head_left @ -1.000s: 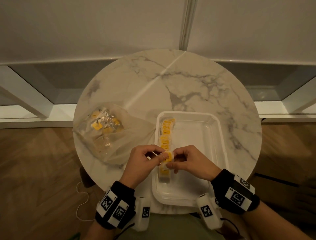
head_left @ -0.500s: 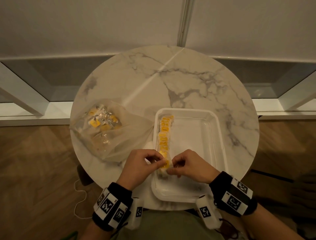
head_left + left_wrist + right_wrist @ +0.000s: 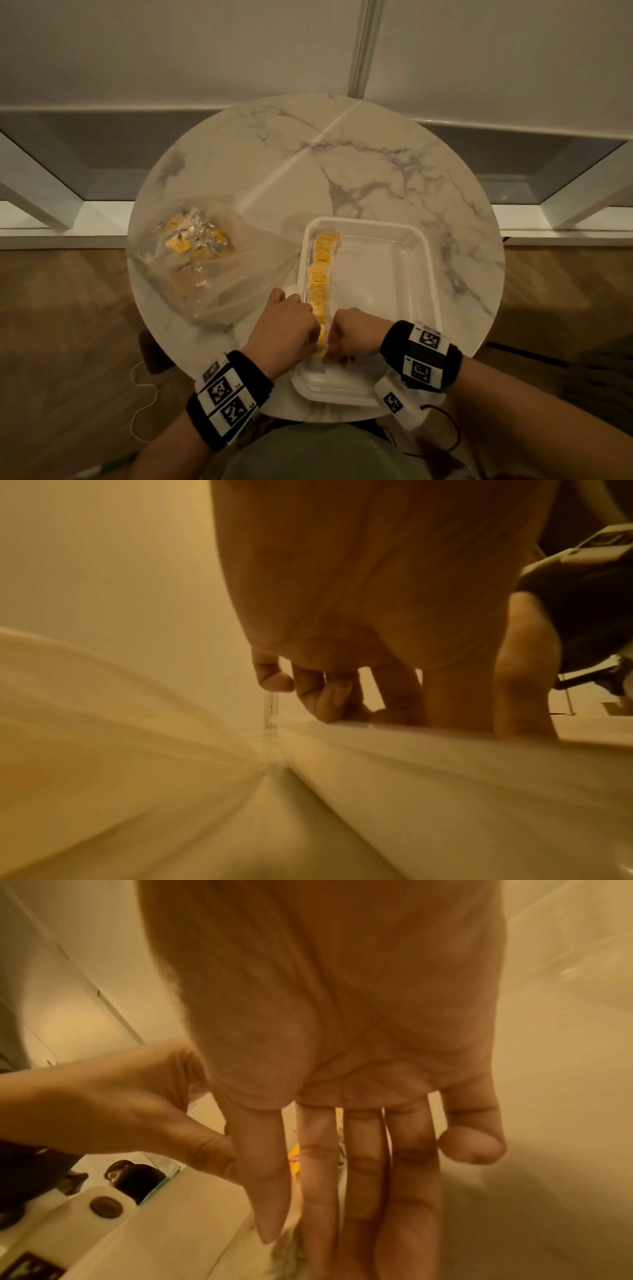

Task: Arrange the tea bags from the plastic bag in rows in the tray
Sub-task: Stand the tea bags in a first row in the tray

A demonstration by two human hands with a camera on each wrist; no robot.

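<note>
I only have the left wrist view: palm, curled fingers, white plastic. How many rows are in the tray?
Observer: One row of tea bags, along the tray's left wall.
Operator: Where's the other hand?
Observer: The right hand faces the left hand across the row's near end, its fingers straight.
Operator: Any bags left to place?
Observer: Yes, yellow tea bags show through the plastic bag left of the tray.

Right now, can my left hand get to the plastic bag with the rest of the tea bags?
Probably yes: the left hand sits beside the plastic bag, with nothing between them, though it seems busy at the tray.
</note>
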